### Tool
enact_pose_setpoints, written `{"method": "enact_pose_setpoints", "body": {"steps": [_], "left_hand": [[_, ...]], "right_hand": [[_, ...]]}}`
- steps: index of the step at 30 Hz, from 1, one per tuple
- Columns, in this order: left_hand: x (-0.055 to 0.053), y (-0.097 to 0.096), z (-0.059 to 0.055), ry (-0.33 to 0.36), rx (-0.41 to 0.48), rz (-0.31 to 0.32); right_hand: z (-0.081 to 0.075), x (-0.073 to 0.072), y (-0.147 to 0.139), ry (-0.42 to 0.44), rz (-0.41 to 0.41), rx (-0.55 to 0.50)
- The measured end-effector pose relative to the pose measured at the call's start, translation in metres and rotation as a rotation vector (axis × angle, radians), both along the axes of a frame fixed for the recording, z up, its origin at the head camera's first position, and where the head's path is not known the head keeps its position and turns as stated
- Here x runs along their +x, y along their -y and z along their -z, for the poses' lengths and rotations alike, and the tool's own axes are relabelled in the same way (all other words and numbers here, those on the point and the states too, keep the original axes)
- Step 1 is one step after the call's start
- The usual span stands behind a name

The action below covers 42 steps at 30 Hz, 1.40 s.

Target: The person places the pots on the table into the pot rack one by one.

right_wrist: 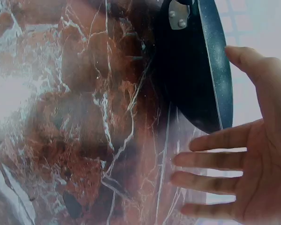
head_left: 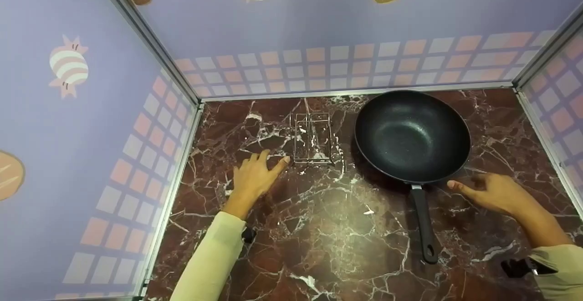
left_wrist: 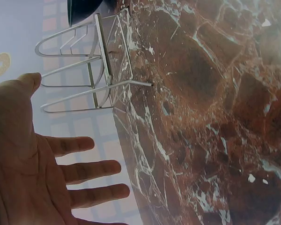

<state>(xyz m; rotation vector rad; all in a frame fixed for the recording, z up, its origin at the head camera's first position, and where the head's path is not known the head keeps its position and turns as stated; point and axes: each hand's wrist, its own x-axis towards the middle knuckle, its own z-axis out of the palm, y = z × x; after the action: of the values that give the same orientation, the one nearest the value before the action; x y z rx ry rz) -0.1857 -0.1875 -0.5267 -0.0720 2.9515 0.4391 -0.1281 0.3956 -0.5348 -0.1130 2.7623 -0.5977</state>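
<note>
A wire rack [head_left: 312, 160] of thin metal rods stands on the marbled surface, left of a black frying pan [head_left: 412, 137]. The pan lies with its hollow side up and its handle [head_left: 423, 228] toward the person. My left hand [head_left: 256, 176] is at the rack's near left side, fingers spread, holding nothing; in the left wrist view the rack [left_wrist: 100, 51] rises on looped wires beyond the thumb. To the right of the pan handle is my right hand [head_left: 494, 194], its fingers straight and apart in the right wrist view, close to the pan's rim [right_wrist: 210, 70] with nothing held.
The dark red marbled tabletop [head_left: 337, 228] is bounded by a purple back wall [head_left: 319, 23], a left wall [head_left: 114, 123] and a right wall [head_left: 565, 96], with metal edging along their joins. Each wrist wears a black strap [head_left: 248, 234].
</note>
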Motion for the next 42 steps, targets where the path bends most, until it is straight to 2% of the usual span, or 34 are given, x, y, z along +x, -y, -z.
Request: {"method": "enact_pose_setpoints", "body": {"steps": [5, 12, 21, 23, 33, 38, 42], "left_hand": [[0.003, -0.004, -0.001, 0.020, 0.004, 0.019], [0.008, -0.008, 0.001, 0.025, 0.001, 0.043], [0.015, -0.025, 0.001, 0.045, -0.008, 0.114], [0.018, -0.030, 0.002, 0.052, -0.005, 0.135], [0.034, -0.066, 0.005, 0.069, 0.000, 0.274], [0.042, -0.082, 0.009, 0.043, -0.009, 0.346], [0.049, -0.096, 0.012, 0.038, 0.002, 0.394]], "right_hand": [[0.005, 0.002, 0.011, 0.023, -0.038, -0.077], [0.013, 0.004, 0.026, 0.073, -0.076, -0.111], [0.019, 0.007, 0.042, 0.166, -0.039, -0.231], [0.022, 0.008, 0.045, 0.187, -0.028, -0.294], [0.036, 0.011, 0.062, 0.363, 0.074, -0.739], [0.044, 0.013, 0.065, 0.438, 0.065, -0.932], [0.048, 0.013, 0.067, 0.563, 0.060, -1.082]]}}
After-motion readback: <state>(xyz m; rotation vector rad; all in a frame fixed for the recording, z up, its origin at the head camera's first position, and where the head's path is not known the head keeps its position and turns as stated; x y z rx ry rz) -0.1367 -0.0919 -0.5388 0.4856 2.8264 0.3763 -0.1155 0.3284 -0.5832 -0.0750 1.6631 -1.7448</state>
